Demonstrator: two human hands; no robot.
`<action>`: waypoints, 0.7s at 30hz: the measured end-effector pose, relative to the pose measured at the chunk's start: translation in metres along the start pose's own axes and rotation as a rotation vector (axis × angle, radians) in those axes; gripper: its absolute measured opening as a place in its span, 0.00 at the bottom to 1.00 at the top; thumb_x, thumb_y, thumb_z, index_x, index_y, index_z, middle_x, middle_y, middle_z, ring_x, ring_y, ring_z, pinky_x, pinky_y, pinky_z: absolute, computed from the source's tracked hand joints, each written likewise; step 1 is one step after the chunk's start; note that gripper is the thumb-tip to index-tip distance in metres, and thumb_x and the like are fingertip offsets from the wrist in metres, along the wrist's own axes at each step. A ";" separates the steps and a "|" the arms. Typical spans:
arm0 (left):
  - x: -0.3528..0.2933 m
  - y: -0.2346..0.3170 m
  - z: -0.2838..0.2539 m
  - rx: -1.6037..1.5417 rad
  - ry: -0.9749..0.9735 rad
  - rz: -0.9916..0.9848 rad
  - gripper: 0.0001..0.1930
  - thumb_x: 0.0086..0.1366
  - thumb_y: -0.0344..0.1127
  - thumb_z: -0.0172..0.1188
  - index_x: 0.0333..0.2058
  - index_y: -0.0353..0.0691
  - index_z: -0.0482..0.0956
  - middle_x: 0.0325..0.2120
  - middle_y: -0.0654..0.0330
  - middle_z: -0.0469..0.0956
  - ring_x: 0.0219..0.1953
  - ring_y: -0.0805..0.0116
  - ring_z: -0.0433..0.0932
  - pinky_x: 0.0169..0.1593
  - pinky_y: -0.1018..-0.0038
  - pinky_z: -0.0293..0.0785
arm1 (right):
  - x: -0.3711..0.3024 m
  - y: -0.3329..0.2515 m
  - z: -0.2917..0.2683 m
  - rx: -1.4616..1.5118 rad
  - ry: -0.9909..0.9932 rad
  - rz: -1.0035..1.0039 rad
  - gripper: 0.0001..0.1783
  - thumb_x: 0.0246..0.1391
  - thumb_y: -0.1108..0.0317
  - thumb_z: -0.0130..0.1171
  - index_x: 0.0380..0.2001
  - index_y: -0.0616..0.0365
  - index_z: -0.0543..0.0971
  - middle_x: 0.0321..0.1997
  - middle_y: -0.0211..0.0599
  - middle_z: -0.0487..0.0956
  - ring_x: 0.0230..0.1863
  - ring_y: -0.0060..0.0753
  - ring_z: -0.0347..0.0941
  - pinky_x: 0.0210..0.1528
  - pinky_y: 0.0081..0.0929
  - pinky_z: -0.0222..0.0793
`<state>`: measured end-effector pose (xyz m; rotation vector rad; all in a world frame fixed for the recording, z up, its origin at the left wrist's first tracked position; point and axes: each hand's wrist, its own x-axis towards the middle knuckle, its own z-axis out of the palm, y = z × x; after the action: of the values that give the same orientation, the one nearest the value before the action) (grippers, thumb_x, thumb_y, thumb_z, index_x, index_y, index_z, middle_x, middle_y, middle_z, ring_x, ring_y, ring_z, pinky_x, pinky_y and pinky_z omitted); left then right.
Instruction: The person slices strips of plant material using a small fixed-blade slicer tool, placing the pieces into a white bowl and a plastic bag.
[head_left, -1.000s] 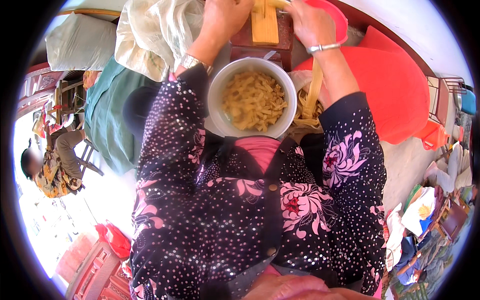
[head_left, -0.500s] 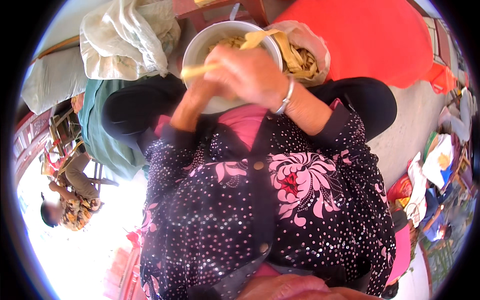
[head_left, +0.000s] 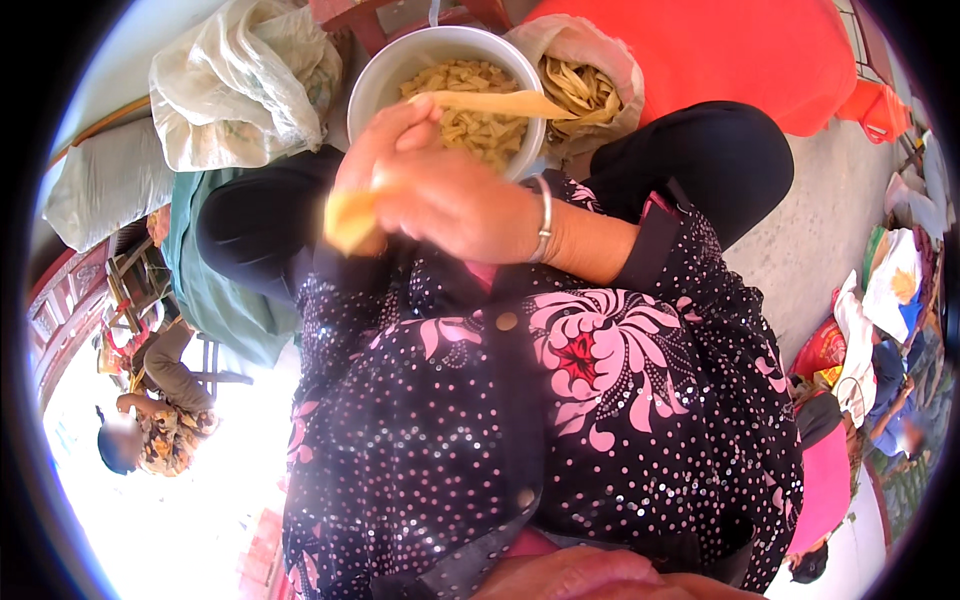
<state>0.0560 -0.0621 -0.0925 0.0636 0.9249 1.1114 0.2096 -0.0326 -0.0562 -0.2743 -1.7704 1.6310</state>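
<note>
In front of my chest both hands are close together, smeared by motion. My left hand (head_left: 372, 148) is closed, its fingertips pinching a long, flat yellowish strip (head_left: 490, 102) that sticks out to the right over a white bucket (head_left: 362, 85). My right hand (head_left: 465, 205), with a silver bracelet (head_left: 545, 220) at the wrist, crosses in front of the left and partly hides it. A blurred yellow piece (head_left: 350, 218) shows at its fingers; whether it belongs to the same strip I cannot tell. Short pieces (head_left: 480, 135) of similar material lie in the bucket.
Right of the bucket, an open whitish bag (head_left: 628, 75) holds longer strips (head_left: 580, 90). A red cover (head_left: 740, 60) lies beyond it. Translucent plastic sacks (head_left: 235, 90) stand at left. Another person (head_left: 165, 410) sits far left; more people and clothes are at far right.
Both hands have moved down and left, toward my chest, uncovering more of the bucket's contents. The strip now lies more level across the bucket.
</note>
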 end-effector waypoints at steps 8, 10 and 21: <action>-0.031 -0.012 0.034 0.425 -0.004 0.234 0.13 0.64 0.36 0.56 0.42 0.34 0.75 0.35 0.63 0.77 0.34 0.80 0.75 0.36 0.82 0.71 | 0.001 0.040 -0.016 -0.173 0.497 0.221 0.15 0.58 0.58 0.48 0.29 0.61 0.71 0.22 0.50 0.73 0.27 0.55 0.71 0.29 0.41 0.64; -0.033 -0.012 0.034 0.674 0.070 0.329 0.10 0.63 0.35 0.57 0.38 0.34 0.77 0.34 0.65 0.77 0.34 0.82 0.74 0.34 0.82 0.70 | 0.001 0.043 -0.020 -0.220 0.429 0.244 0.18 0.58 0.57 0.47 0.26 0.63 0.72 0.22 0.53 0.73 0.28 0.56 0.71 0.30 0.42 0.64; -0.028 -0.017 0.033 1.533 0.220 0.993 0.07 0.53 0.25 0.60 0.32 0.38 0.77 0.32 0.58 0.77 0.31 0.58 0.77 0.34 0.72 0.73 | -0.002 0.048 -0.043 -0.114 -0.021 0.450 0.27 0.59 0.46 0.43 0.28 0.61 0.78 0.25 0.49 0.77 0.30 0.50 0.73 0.34 0.36 0.66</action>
<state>0.0874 -0.0797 -0.0624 1.8342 1.8474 0.9967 0.2230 0.0085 -0.1038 -0.7564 -1.9165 1.8401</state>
